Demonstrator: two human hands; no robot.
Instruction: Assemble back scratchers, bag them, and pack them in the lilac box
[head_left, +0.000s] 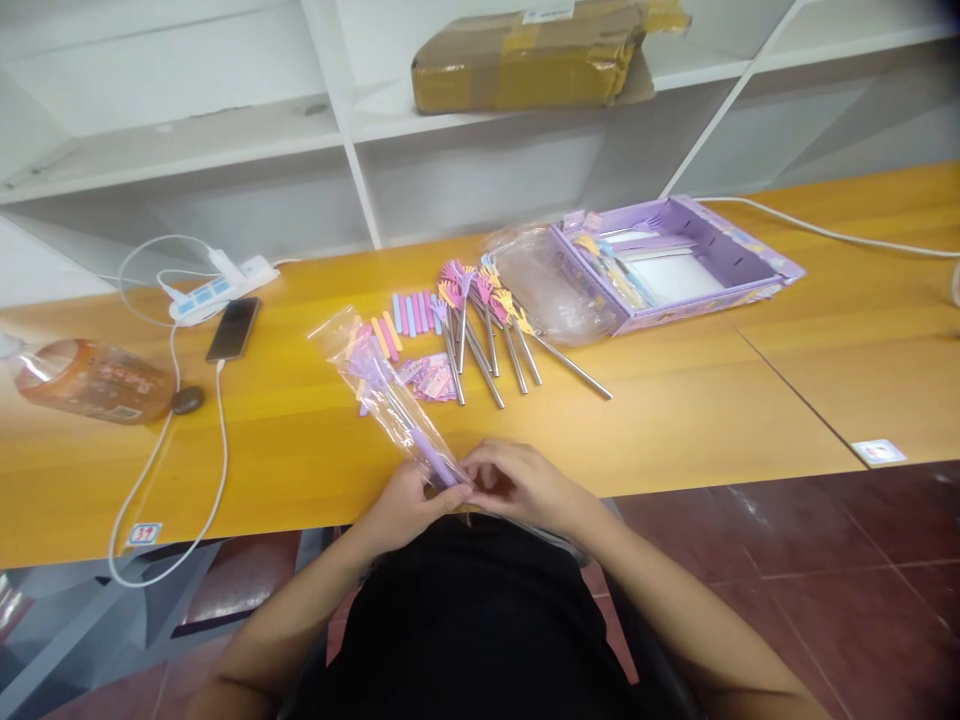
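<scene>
A clear plastic bag point(390, 395) with a purple back scratcher point(429, 452) inside slants up from the table's front edge. My left hand point(411, 505) is closed around its near end. The fingers of my right hand point(521, 482) pinch the same end of the bag. Beyond the bag lie several metal-stemmed back scratchers point(480, 330) with pink, yellow, blue and purple hand-shaped heads. Left of them are rows of coloured handle sleeves point(415, 313). Small printed cards point(431, 378) form a pile beside the bag.
A purple open box point(675, 260) holds more scratchers, with crumpled clear plastic point(544, 285) beside it. On the left are an orange bottle point(97, 382), a phone point(233, 329) on a cable and a power strip point(225, 290). A taped carton point(525, 60) rests on the shelf.
</scene>
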